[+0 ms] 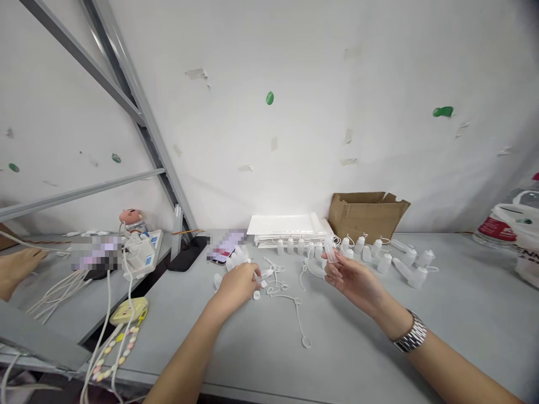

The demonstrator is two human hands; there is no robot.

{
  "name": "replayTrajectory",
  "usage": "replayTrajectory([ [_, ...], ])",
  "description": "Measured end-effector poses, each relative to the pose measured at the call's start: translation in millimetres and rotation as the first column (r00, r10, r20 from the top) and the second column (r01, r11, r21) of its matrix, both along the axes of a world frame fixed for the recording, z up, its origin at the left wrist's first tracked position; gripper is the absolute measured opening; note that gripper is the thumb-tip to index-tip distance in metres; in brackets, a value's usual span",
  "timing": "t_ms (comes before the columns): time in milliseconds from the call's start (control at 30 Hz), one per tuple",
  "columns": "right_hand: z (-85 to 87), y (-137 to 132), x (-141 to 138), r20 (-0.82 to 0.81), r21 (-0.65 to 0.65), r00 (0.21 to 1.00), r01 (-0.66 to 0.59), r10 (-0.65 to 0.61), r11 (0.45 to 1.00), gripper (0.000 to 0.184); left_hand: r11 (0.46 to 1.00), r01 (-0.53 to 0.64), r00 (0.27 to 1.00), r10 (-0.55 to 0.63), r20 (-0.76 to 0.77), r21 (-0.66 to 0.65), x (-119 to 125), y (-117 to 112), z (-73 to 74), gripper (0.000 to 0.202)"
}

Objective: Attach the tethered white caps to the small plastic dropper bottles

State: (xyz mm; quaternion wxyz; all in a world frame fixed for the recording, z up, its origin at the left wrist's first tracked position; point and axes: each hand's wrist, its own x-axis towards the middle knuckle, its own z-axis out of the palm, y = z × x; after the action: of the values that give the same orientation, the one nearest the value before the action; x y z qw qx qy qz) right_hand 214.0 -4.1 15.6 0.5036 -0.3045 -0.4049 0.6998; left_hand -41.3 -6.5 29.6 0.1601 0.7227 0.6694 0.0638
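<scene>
My right hand (351, 280) is raised over the table, its fingers closed round a small translucent plastic bottle (330, 251). My left hand (238, 283) reaches down among small white caps (256, 294), fingers curled together; what is between the fingertips, if anything, is hidden. Just right of it lie white looped straps (297, 302), some tangled and one stretched toward the front. Several white squeeze bottles (384, 263) with caps and straps stand in a row behind and to the right of my right hand. More translucent white pieces (238, 256) are heaped behind my left hand.
A brown cardboard box (366, 217) and a stack of white sheets (288, 224) stand by the wall. A phone (221, 255), a black pad (187, 255), a power strip (143, 252) and cables lie left. At far left shows another person's arm (19, 269). Far right are large plastic bottles (497, 227).
</scene>
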Motion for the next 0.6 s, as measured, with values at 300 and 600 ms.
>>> replayTrajectory([
  [300, 4.0, -1.6, 1.1, 0.042, 0.072, 0.999, 0.024, -0.027, 0.997, 0.026, 0.999, -0.005, 0.998, 0.002, 0.063, 0.052, 9.0, 5.6, -7.2, 0.015],
  [600, 5.9, -3.1, -0.2, 0.210, 0.148, 0.972, 0.076, -0.107, 0.986, 0.030, 0.999, 0.013, 0.999, -0.015, 0.043, 0.033, 7.6, 9.8, -14.1, 0.014],
])
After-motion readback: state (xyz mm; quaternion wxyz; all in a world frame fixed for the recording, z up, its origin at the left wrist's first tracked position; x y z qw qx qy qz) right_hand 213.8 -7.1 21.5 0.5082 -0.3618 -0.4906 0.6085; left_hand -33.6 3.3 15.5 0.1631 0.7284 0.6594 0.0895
